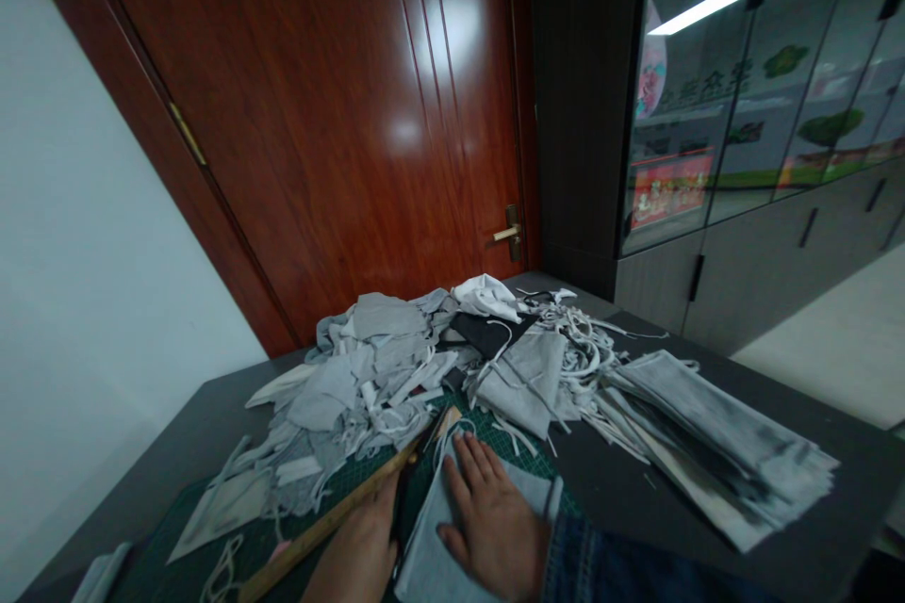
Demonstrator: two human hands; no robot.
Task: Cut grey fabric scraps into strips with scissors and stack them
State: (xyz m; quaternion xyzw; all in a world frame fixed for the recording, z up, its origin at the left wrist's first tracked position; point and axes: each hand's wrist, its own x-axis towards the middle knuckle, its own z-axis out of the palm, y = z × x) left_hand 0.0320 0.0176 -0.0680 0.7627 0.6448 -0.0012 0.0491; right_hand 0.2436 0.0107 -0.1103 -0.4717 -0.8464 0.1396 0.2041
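Observation:
My right hand (491, 523) lies flat with spread fingers on a pale grey fabric piece (442, 556), which sits on a green cutting mat (499, 433). A thin white cord (444, 457) curves along the fabric's top edge. My left hand (357, 551) is at the bottom edge of the view, against a long wooden ruler (321, 518). Beside that hand, a dark narrow tool (403, 513), possibly scissors, points up the mat, partly hidden. Its grip is hard to see. A heap of grey fabric scraps (382, 367) spreads just beyond both hands.
A stack of grey, black-streaked fabric (721, 443) lies to the right on the dark table (798, 528), beside tangled white strips (584, 349). A brown wooden door (318, 113) stands behind the table, and glass-fronted cabinets (764, 66) stand at the right.

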